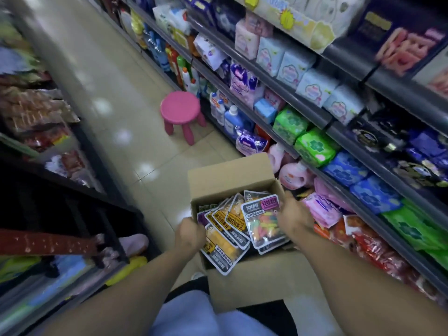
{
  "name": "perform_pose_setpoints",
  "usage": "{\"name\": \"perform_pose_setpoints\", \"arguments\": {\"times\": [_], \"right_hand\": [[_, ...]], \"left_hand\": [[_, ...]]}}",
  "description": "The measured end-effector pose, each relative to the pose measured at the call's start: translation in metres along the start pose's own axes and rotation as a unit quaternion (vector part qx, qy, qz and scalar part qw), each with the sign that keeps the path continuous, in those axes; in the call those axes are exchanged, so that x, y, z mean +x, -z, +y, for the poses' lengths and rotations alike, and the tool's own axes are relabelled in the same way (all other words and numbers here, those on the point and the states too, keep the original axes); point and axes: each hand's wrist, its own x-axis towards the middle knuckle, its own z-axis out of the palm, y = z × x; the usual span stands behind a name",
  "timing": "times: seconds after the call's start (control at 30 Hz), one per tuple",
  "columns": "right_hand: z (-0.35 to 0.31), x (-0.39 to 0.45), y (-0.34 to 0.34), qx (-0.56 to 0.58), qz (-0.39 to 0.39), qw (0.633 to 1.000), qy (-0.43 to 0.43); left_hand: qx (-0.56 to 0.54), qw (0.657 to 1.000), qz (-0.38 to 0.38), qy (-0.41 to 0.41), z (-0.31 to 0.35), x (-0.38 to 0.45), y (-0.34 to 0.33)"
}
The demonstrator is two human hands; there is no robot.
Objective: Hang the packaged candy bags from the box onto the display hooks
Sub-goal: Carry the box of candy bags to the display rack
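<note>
While both arms reach down into the lower middle of the frame, the cardboard box (230, 180) sits open there on the aisle floor, flaps folded out, with the candy bags (242, 229) piled loose inside and spilling over its near edge. The left hand (190, 235) is curled at the box's left rim; whether its fingers grip the wall or a bag I cannot tell, since they are hidden behind the knuckles. The right hand (292, 214) is at the box's right side, fingers bent against the edge of the multicoloured bag (263, 220) on top, though the actual pinch is out of sight.

These bags look light, flat and glossy, so I would expect them to slide over each other and flop when lifted. The sensible place to take one is probably the sealed top strip, where a hang hole would be; none can be made out, the frame being blurred.

Inside, most packs show yellow contents with black and yellow labels; the top one holds mixed bright sweets. No display hooks are clearly visible. A pink stool (180, 112) stands further up the aisle, at centre frame.
</note>
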Motion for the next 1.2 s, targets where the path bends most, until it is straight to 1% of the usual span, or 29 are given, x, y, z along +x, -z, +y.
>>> {"name": "perform_pose_setpoints", "arguments": {"times": [0.13,0.23,0.33,0.47,0.6,0.7,0.9,1.03,1.1,1.2], "right_hand": [[-0.048,0.085,0.034,-0.051,-0.028,0.994,0.095],[-0.095,0.134,0.056,-0.087,-0.047,0.981,0.167],[-0.148,0.169,0.074,-0.129,-0.059,0.960,0.241],[-0.228,0.206,0.076,-0.174,-0.072,0.927,0.325],[-0.299,0.231,0.053,-0.198,-0.078,0.909,0.358],[-0.347,0.246,0.039,-0.213,-0.087,0.896,0.380],[-0.455,0.272,0.036,-0.223,-0.107,0.865,0.437],[-0.538,0.301,0.022,-0.216,-0.139,0.850,0.460],[-0.576,0.315,0.014,-0.223,-0.161,0.835,0.476],[-0.633,0.336,0.008,-0.241,-0.185,0.800,0.518]], "left_hand": [[-0.074,0.993,0.063,0.072,0.047,0.023,0.009],[-0.131,0.977,0.109,0.127,0.067,0.031,0.016],[-0.186,0.956,0.138,0.181,0.081,0.040,0.025],[-0.243,0.929,0.167,0.225,0.090,0.068,0.046],[-0.280,0.904,0.183,0.267,0.088,0.107,0.075],[-0.305,0.883,0.208,0.288,0.086,0.135,0.101],[-0.351,0.844,0.237,0.328,0.096,0.184,0.160],[-0.384,0.807,0.254,0.368,0.111,0.227,0.205],[-0.407,0.783,0.268,0.386,0.120,0.251,0.224],[-0.425,0.755,0.280,0.413,0.131,0.287,0.247]]}}
